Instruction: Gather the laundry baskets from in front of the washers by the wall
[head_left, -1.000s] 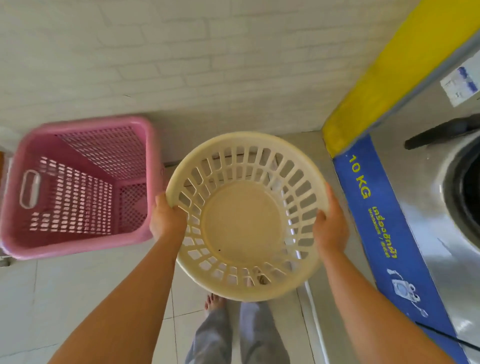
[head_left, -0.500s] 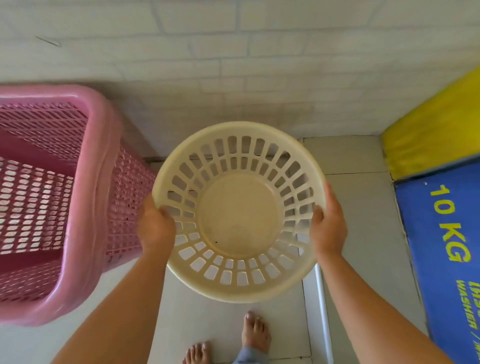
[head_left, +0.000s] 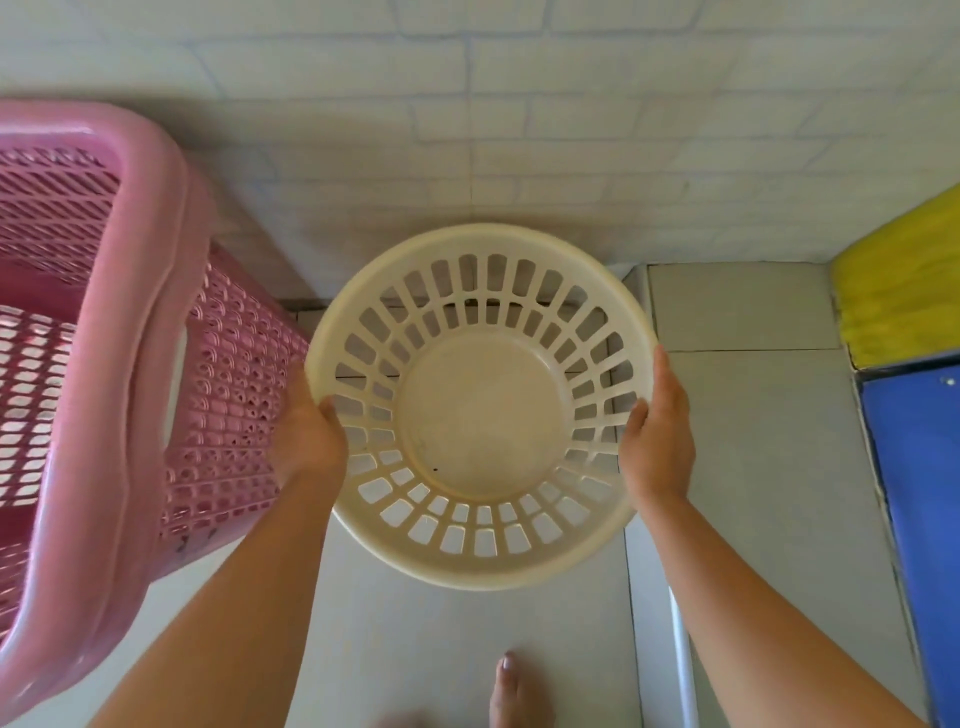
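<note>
A round cream laundry basket (head_left: 485, 564) with slotted sides hangs in the air above the tiled floor, empty. My left hand (head_left: 306, 439) grips its left rim and my right hand (head_left: 657, 444) grips its right rim. A tall pink lattice laundry basket (head_left: 130, 364) stands at the left, close to my left hand, and its near rim fills the lower left corner. It looks empty too.
A pale brick wall (head_left: 519, 130) runs across the top, just beyond the baskets. A washer's yellow and blue front (head_left: 914, 415) shows at the right edge. My bare foot (head_left: 519, 691) is on the grey floor tiles (head_left: 753, 415) below the cream basket.
The view has swung left and closer to the wall. The pink basket now looms larger at the left, the washer has slid to the right edge, and both hands still hold the cream basket.
</note>
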